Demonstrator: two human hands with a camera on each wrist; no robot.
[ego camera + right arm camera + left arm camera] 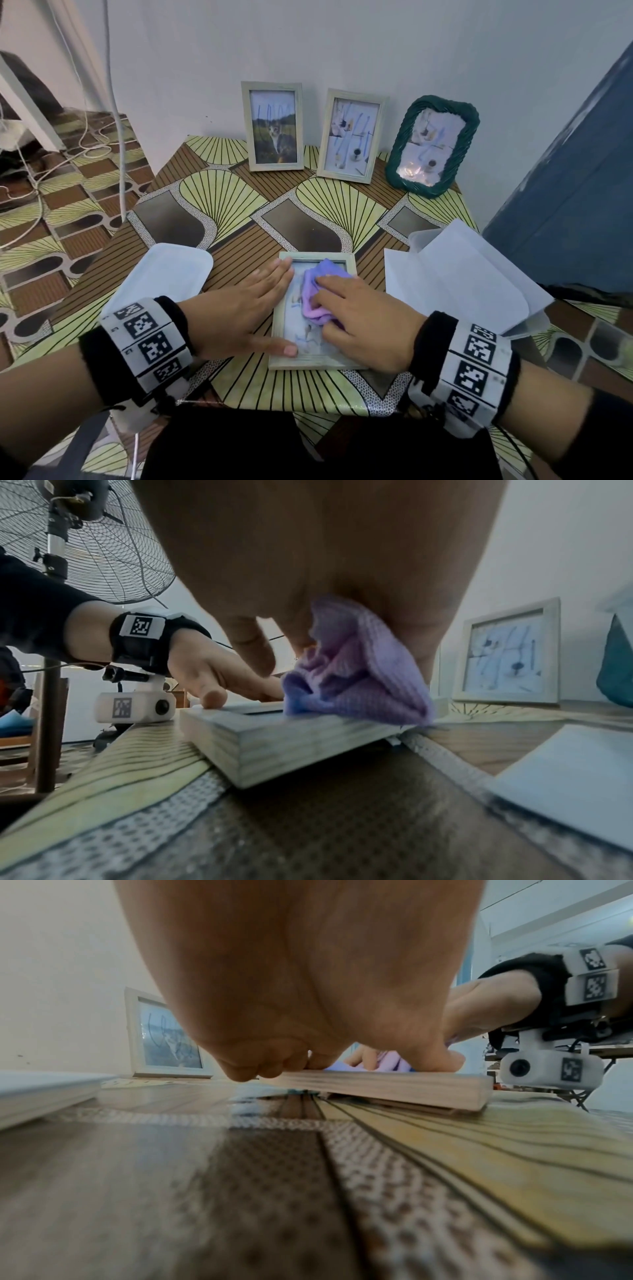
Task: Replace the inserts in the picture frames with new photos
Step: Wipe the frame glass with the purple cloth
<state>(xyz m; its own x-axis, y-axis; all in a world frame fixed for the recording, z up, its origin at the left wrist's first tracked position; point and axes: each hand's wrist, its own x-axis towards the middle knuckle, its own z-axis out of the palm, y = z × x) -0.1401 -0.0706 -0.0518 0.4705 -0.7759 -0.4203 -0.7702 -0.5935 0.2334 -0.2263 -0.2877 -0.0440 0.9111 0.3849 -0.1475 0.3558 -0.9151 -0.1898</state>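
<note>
My right hand point(363, 318) and the bunched purple cloth point(320, 294) hide most of the insert in the flat frame point(317, 364), my palm blocks the wrist views toward twelve o'clock, and the tabletop point(308, 1191) nearest both lenses is blurred.

A patterned table point(236, 202) is carrying a flat wooden frame point(313, 364) under the fingers, white lids point(164, 274) left of them, paper sheets point(455, 274) right, three upright frames point(272, 125) beyond.
</note>
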